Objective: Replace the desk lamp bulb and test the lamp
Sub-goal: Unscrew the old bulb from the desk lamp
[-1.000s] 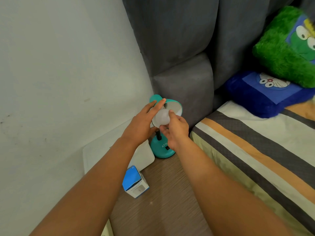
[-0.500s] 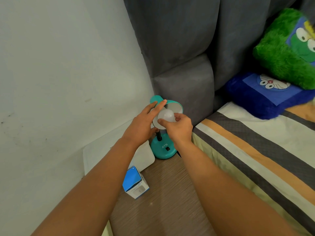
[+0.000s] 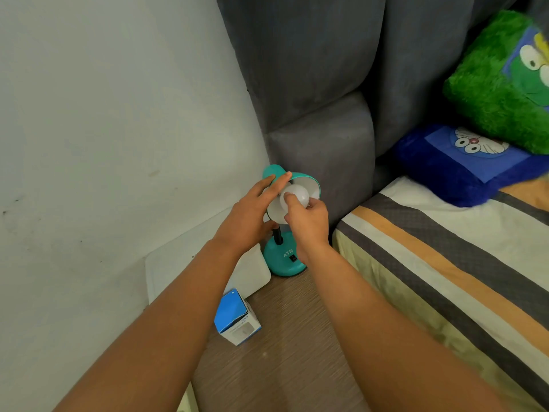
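Centre frame: teal desk lamp [image 3: 284,257] at back of table [image 3: 285,352], shade [image 3: 309,181] tilted toward viewer. Right hand [image 3: 309,221] pinches white bulb [image 3: 298,195] inside shade mouth, fingertips curled round globe. Left hand [image 3: 249,218] steadies shade, fingers straight along rim. Bulb axis runs into shade, up and away from right grip; twisting about it likely next. Blue bulb box [image 3: 236,318] lower left, well apart. Striped bed [image 3: 445,278] at right.

The lamp shade [image 3: 309,177] looks like glossy teal plastic or painted metal around a smooth, matt white bulb [image 3: 298,195]. At 6 o'clock, the bedside table [image 3: 285,367] shows grained wood veneer; the green cushion [image 3: 493,84] at 2 o'clock is shaggy plush.
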`<state>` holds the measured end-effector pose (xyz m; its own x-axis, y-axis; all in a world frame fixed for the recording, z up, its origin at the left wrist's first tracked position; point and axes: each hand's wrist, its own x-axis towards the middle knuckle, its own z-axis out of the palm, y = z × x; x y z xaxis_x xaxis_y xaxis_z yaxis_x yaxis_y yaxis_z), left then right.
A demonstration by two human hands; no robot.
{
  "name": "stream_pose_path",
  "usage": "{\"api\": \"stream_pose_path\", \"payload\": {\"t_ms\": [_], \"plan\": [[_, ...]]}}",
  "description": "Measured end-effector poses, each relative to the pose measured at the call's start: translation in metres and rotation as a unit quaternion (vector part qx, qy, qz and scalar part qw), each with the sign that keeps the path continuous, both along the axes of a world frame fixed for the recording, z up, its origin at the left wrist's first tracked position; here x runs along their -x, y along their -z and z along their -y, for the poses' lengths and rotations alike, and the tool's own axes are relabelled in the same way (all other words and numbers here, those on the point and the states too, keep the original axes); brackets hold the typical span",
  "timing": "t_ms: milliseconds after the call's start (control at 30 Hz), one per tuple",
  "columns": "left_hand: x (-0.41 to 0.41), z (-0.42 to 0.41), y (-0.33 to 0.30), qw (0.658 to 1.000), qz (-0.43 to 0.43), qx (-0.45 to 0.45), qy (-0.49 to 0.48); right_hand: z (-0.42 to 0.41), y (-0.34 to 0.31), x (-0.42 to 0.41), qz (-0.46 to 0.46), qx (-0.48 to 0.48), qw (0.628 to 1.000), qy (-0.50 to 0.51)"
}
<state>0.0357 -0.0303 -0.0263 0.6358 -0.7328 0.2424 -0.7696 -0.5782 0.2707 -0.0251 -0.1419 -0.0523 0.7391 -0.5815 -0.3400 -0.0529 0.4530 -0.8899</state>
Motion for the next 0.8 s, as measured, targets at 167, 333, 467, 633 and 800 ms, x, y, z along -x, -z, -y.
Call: {"api": "stream_pose_path", "payload": {"t_ms": [167,333,467,633,800], "plan": [[-0.0010,-0.0006,-0.0012,1.000,0.001,0.004,-0.002,0.0044,0.0013,-0.0014,-0.001,-0.044,0.999,0.021],[-0.0023,-0.0008,-0.0001,1.000,-0.006,0.002,-0.010,0.0037,0.0010,-0.0005,0.016,-0.022,1.000,0.007],[-0.0002,0.0005,-0.0008,1.000,-0.004,0.002,-0.008,0.0035,0.0018,-0.0021,-0.007,0.049,0.999,0.003],[0.0000,0.0005,-0.0010,1.000,-0.007,0.003,-0.005,0.0025,0.0025,-0.0047,-0.020,0.158,0.987,-0.006],[-0.0015,-0.0004,-0.0004,1.000,-0.012,0.007,0.001,0.0060,-0.0041,0.0016,0.005,0.095,0.995,-0.011]]}}
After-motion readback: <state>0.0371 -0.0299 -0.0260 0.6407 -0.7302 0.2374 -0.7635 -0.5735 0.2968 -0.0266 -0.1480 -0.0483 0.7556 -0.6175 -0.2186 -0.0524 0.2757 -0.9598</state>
